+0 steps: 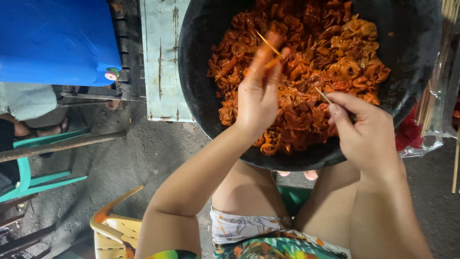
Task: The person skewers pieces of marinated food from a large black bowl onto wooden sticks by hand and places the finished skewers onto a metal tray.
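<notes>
Mostly orange-red, curled, glossy meat pieces [306,96] filling black wok [201,62].

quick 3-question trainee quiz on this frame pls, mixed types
1. True or false: the left hand is over the black pan.
2. What does the right hand hold? A) spoon B) skewer C) knife
3. What colour is the container at top left?

Key: 1 true. 2 B. 3 blue.
</notes>
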